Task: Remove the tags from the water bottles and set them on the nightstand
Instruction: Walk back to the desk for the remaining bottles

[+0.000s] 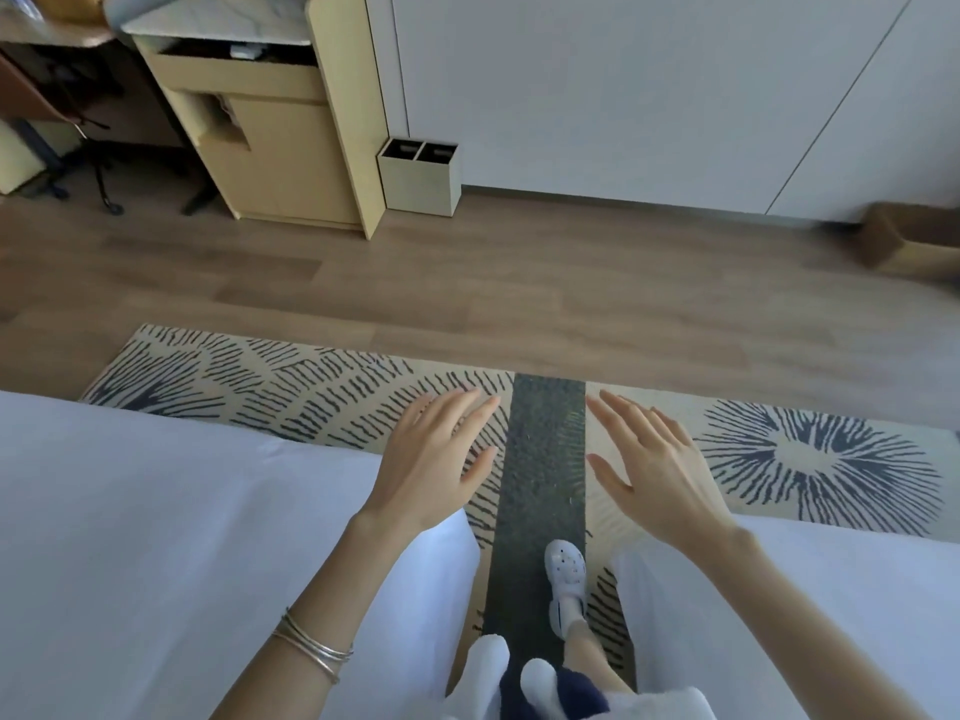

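L hand: my left hand [436, 459] at 7 o'clock, palm down, fingers straight and spread, nothing in it
R hand: my right hand [654, 459] at 5 o'clock, same, flat and empty, thumb out
Where I am: both hands hang over the gap btwn 2 white beds, left bed [156, 537] at 8, right bed [831, 589] at 4, my white clog [565, 574] on the rug [311, 397] at 6
Bottles + tags: none I can make out; blurry clear stuff on the desk [52, 33] at far 11 could be them, can't tell
Nightstand: not sure it's in view; the marble-top cabinet [270, 148] at 11 may not be it
Stage: prob not begun, 0 bottles in hand
Risk 1: tripping, since the gap is narrow, the clog is loose and the rug edge lies across my way to 11
Risk 2: wrong surface, i.e. setting bottles on the cabinet bc it looks like a nightstand
Risk 3: clipping the 2-slot bin [421, 184] at 12, just beside the cabinet
Risk 4: my bangles [311, 646] could snag a tag loop when I pull it, tipping the bottle
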Tool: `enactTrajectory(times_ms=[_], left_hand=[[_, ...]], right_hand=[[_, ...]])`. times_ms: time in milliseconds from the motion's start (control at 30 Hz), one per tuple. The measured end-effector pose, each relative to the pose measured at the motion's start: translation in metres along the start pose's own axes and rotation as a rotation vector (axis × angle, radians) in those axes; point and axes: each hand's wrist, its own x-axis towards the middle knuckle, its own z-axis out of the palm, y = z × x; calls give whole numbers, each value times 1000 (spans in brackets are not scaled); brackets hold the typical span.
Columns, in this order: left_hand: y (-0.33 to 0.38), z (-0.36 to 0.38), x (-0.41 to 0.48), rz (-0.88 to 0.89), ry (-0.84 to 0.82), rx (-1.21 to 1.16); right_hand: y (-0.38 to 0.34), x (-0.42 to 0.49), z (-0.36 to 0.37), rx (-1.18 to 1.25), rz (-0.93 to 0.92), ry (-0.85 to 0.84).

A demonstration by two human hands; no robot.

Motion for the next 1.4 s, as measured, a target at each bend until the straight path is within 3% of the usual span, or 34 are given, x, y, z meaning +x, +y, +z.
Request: enactTrajectory(times_ms=[433,700,967,1400], left_hand=[[-53,44,207,-177,-1,26],[-86,54,295,-331,7,35],[-168,66,333,-461,-21,98],[-385,29,436,-518,36,171]], right_hand=[[123,223,-18,-50,-172,26],[161,352,-23,-18,-306,47],[139,462,13,18,-429,7],[39,704,35,70,-545,59]])
